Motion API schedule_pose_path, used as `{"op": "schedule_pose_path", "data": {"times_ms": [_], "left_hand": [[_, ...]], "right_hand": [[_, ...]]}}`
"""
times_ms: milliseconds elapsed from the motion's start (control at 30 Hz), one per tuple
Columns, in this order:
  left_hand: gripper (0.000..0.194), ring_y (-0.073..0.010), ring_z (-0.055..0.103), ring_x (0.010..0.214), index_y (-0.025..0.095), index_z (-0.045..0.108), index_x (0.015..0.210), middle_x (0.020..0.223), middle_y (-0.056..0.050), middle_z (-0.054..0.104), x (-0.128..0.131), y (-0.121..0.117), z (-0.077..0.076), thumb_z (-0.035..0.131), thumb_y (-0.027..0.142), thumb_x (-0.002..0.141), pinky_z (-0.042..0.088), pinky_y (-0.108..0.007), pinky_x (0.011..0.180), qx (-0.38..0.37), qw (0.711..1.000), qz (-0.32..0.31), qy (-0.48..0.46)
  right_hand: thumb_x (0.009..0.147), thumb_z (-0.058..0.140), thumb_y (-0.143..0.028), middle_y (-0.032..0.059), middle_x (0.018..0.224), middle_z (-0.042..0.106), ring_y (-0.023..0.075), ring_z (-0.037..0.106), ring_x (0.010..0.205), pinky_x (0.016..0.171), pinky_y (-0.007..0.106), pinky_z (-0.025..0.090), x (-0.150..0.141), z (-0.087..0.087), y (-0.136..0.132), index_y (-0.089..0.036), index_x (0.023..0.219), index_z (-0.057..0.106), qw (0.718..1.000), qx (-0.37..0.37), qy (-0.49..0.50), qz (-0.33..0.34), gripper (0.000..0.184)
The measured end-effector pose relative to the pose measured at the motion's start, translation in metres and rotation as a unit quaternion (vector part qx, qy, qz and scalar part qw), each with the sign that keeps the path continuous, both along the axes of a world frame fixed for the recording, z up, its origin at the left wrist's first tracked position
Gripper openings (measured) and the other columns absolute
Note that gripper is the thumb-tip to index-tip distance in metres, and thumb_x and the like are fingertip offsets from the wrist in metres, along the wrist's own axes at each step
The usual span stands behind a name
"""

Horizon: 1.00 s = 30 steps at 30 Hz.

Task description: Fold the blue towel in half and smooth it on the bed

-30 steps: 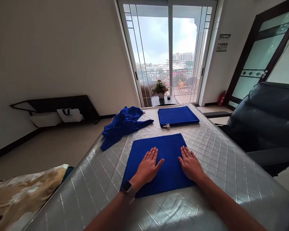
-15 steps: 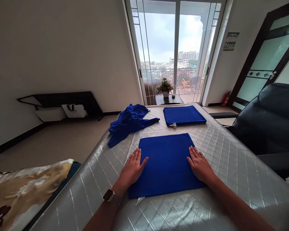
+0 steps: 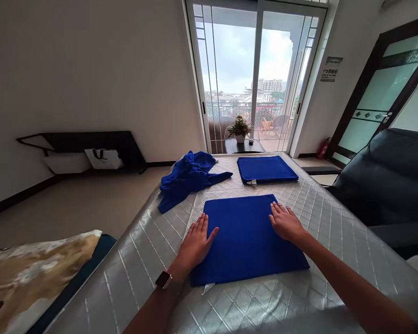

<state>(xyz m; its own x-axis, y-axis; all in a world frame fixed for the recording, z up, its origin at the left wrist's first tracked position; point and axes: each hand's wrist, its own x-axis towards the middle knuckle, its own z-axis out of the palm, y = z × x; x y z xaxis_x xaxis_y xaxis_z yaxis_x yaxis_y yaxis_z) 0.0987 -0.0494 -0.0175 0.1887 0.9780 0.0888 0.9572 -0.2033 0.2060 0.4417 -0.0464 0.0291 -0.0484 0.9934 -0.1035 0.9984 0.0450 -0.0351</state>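
**A:** So how far along is the towel folding? Running big to small: the quilted grey mattress [image 3: 320, 218] carries everything. Nearest the person is a blue towel [image 3: 245, 236] folded to a flat rectangle, edges squared, its little white tag poking out at the near left corner. Looks basically finished to me.

**B:** Agreed. The left hand [image 3: 195, 243] lies flat on that towel's left edge, fingers [image 3: 199, 225] straight and close together, thumb out onto the cloth. The right hand [image 3: 285, 222] is flat on the far right part, fingers [image 3: 282, 209] a bit fanned. Neither is pinching anything; palms down, open, pressing.

**A:** Then there's one already done: a folded towel [image 3: 266, 168] at the far end of the mattress, well apart from the hands, same neat rectangle.

**B:** And what's left is the crumpled blue towel [image 3: 188, 178] on the far left, a rumpled heap with one end hanging toward the mattress edge. Untouched, as far as I can tell.

**A:** So my guess: one done, one at the smoothing stage, one still to fold. Can't tell whether the heap is a single towel or more.

**B:** Same. Smallest detail: a watch [image 3: 163, 279] on the left wrist.
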Motion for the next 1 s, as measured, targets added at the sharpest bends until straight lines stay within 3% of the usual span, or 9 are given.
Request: {"op": "schedule_pose_path", "data": {"times_ms": [67, 167, 367, 700, 900, 1000], "left_hand": [[0.090, -0.0264, 0.021, 0.156, 0.005, 0.023, 0.160, 0.168, -0.016, 0.019, 0.000, -0.001, 0.000, 0.014, 0.071, 0.100, 0.018, -0.047, 0.128, -0.001, 1.000, 0.000, 0.003], [0.089, -0.0267, 0.022, 0.156, 0.005, 0.024, 0.160, 0.168, -0.016, 0.021, 0.000, -0.001, 0.000, 0.015, 0.070, 0.100, 0.020, -0.047, 0.128, 0.001, 1.000, -0.002, 0.009], [0.085, -0.0266, 0.025, 0.155, 0.010, 0.026, 0.161, 0.168, -0.013, 0.026, -0.004, -0.002, -0.004, 0.018, 0.069, 0.100, 0.023, -0.046, 0.127, 0.021, 0.999, -0.007, 0.023], [0.084, -0.0270, 0.027, 0.154, 0.010, 0.027, 0.161, 0.167, -0.013, 0.028, -0.002, -0.001, -0.002, 0.019, 0.068, 0.100, 0.023, -0.048, 0.126, 0.024, 0.999, 0.004, 0.043], [0.089, -0.0259, 0.023, 0.156, 0.008, 0.026, 0.160, 0.168, -0.013, 0.024, -0.002, -0.002, 0.014, 0.015, 0.071, 0.099, 0.019, -0.046, 0.127, -0.017, 0.997, 0.011, 0.078], [0.091, -0.0273, 0.023, 0.156, 0.006, 0.029, 0.159, 0.167, -0.016, 0.025, 0.011, 0.004, 0.028, 0.015, 0.072, 0.099, 0.020, -0.047, 0.127, -0.002, 0.996, 0.018, 0.089]], "right_hand": [[0.105, 0.019, -0.037, 0.0089, 0.170, 0.018, 0.0214, 0.012, 0.157, 0.127, 0.045, 0.009, -0.002, 0.001, 0.017, -0.007, 0.162, 0.023, 1.000, 0.017, 0.023, 0.003, 0.065], [0.105, 0.018, -0.039, 0.0068, 0.170, 0.017, 0.0188, 0.009, 0.157, 0.127, 0.041, 0.008, 0.000, -0.013, 0.036, -0.008, 0.163, 0.021, 0.998, 0.026, 0.057, -0.004, 0.066], [0.105, 0.017, -0.045, 0.0056, 0.171, 0.014, 0.0169, 0.008, 0.157, 0.127, 0.038, 0.007, 0.009, -0.040, 0.046, -0.008, 0.163, 0.018, 0.995, 0.037, 0.090, -0.016, 0.069], [0.105, 0.017, -0.043, 0.0071, 0.170, 0.014, 0.0182, 0.009, 0.157, 0.127, 0.038, 0.006, 0.005, -0.031, 0.044, -0.007, 0.163, 0.018, 0.995, 0.038, 0.096, -0.015, 0.068], [0.106, 0.016, -0.044, 0.0073, 0.170, 0.014, 0.0189, 0.008, 0.158, 0.127, 0.039, 0.004, 0.006, -0.033, 0.044, -0.006, 0.163, 0.018, 0.992, 0.041, 0.116, -0.015, 0.068], [0.105, 0.017, -0.043, 0.0076, 0.170, 0.015, 0.0195, 0.008, 0.158, 0.127, 0.039, 0.004, 0.005, -0.033, 0.044, -0.006, 0.163, 0.019, 0.992, 0.043, 0.121, -0.014, 0.068]]}}
